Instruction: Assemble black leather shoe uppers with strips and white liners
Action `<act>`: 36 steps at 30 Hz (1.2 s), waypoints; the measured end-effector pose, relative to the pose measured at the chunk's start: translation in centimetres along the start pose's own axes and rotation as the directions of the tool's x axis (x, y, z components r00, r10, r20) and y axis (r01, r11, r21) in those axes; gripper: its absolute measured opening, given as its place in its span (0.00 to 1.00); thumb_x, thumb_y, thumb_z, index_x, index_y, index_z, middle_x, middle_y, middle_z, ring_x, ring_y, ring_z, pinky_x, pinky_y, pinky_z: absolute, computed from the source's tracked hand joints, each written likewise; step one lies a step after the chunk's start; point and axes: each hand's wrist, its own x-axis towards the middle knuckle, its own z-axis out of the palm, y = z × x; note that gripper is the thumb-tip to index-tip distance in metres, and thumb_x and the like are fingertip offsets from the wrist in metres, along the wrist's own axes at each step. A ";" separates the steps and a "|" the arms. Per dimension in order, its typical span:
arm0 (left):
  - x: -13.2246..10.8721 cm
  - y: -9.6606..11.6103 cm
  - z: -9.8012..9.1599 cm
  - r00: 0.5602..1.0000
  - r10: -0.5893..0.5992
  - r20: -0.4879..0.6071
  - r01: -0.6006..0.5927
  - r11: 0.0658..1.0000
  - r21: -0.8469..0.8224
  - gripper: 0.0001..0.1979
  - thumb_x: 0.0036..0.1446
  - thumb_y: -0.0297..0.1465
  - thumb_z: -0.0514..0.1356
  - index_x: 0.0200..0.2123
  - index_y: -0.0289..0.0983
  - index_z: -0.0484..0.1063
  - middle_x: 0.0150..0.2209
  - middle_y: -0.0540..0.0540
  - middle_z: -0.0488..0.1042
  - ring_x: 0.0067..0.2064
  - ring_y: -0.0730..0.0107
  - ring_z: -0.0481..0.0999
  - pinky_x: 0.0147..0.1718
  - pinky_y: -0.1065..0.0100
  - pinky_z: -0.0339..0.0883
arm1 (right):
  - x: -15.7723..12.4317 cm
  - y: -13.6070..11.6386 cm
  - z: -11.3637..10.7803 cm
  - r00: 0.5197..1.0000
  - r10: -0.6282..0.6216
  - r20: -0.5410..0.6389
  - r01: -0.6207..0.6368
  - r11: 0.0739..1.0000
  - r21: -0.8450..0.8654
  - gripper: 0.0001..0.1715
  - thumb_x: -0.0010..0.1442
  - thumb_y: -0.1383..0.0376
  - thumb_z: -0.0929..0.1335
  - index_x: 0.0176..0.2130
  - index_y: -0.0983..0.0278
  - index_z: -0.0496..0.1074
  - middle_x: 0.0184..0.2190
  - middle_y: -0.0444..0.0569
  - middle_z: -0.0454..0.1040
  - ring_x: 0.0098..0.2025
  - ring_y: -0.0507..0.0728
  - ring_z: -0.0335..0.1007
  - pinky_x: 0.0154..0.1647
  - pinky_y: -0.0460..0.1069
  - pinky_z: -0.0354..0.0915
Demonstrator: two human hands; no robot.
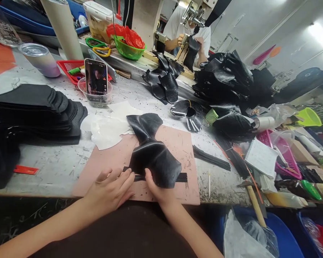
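A glossy black leather piece [156,161], narrow at its middle and wide at both ends, lies over a pink board [97,168]. Beneath its near end runs a bundle of black strips [182,177], which sticks out to the right. My left hand [111,188] is at the leather's near left edge, fingers bent and close together, with the strips' left end by its fingertips. On the near edge, my right hand [158,186] has its thumb up against the leather; its other fingers are hidden under the piece. White sheet pieces [104,130] lie beyond the board's left part.
Stacked black pieces [34,111] stand at left. A phone [96,79] leans in a clear bowl. Scissors [101,50] and a green basket [129,48] are behind. Across the table a person [177,25] works at a sewing machine [187,53]. A notebook [261,157] lies right.
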 end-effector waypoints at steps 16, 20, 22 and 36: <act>1.1 0.3 0.3 0.988 0.109 0.106 -0.112 0.994 0.018 0.22 0.57 0.44 0.48 0.44 0.35 0.71 0.38 0.40 0.74 0.39 0.60 0.70 0.39 0.61 0.55 | 0.3 -0.4 -0.1 0.994 -0.090 0.065 0.098 0.984 -0.149 0.12 0.55 0.66 0.60 0.32 0.64 0.72 0.28 0.53 0.73 0.34 0.60 0.70 0.39 0.54 0.67; 1.4 0.5 0.5 0.990 0.104 0.090 -0.107 0.994 0.031 0.22 0.56 0.45 0.50 0.43 0.36 0.71 0.39 0.42 0.74 0.40 0.60 0.70 0.39 0.61 0.55 | 0.0 -0.2 -1.3 0.999 -0.042 0.032 0.046 0.988 -0.148 0.13 0.51 0.60 0.65 0.36 0.64 0.72 0.35 0.55 0.74 0.39 0.62 0.70 0.42 0.55 0.66; 1.6 0.7 0.6 0.989 0.133 0.070 -0.135 0.990 0.038 0.21 0.56 0.44 0.51 0.41 0.35 0.72 0.39 0.42 0.74 0.41 0.61 0.69 0.40 0.62 0.56 | -0.4 0.1 -2.2 1.000 0.028 0.009 -0.028 0.998 -0.048 0.19 0.48 0.58 0.68 0.39 0.64 0.71 0.36 0.54 0.74 0.41 0.62 0.69 0.44 0.55 0.66; 3.0 1.0 1.1 0.966 0.237 0.102 -0.239 0.971 0.011 0.27 0.53 0.49 0.51 0.38 0.30 0.73 0.34 0.40 0.74 0.35 0.62 0.70 0.32 0.64 0.60 | -1.2 1.2 -3.9 0.985 0.169 -0.030 -0.167 0.984 0.062 0.22 0.51 0.62 0.65 0.46 0.67 0.69 0.40 0.56 0.73 0.43 0.62 0.69 0.46 0.55 0.65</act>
